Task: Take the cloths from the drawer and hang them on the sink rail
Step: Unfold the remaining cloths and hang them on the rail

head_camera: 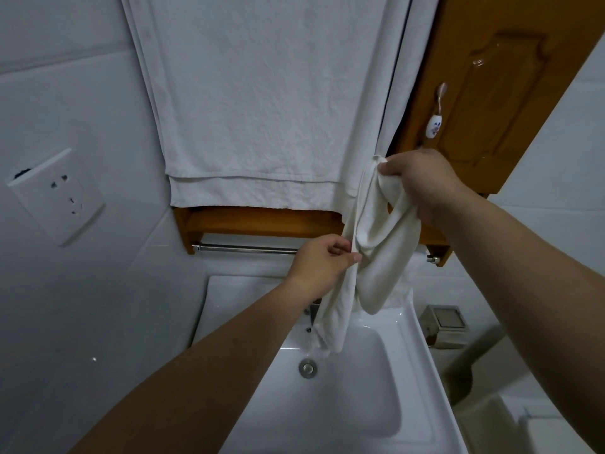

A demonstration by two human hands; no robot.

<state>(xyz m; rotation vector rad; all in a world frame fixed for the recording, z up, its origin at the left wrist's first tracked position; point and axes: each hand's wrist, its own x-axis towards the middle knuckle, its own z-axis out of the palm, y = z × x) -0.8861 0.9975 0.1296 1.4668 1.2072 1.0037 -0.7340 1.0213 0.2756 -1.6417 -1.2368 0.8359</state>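
A white cloth hangs twisted in the air above the sink, bunched at the top and trailing a long tail down toward the basin, as I work both hands on it in front of the sink rail. My right hand is closed around the gathered upper end, fingers wrapped tight on a wad of fabric just below the wooden cabinet door. My left hand pinches one thin edge of the same cloth between thumb and forefinger, the other fingers curled in, right at rail height.

I judge the cloth light, soft and wholly limp: it folds over itself, loops and sags wherever it is not held, so it will not keep a shape or slide stiffly over the bar. It looks dry and not slippery; nothing here can break. The sensible hold, to my eye, is along the hem, two corners well apart, so the twist falls out before it goes over the rail.

The rail, a bare metal bar under a wooden shelf, sits just behind the cloth. A large white towel hangs above it, and a wall socket is well off to the left. The drain lies below the cloth's hanging tail.
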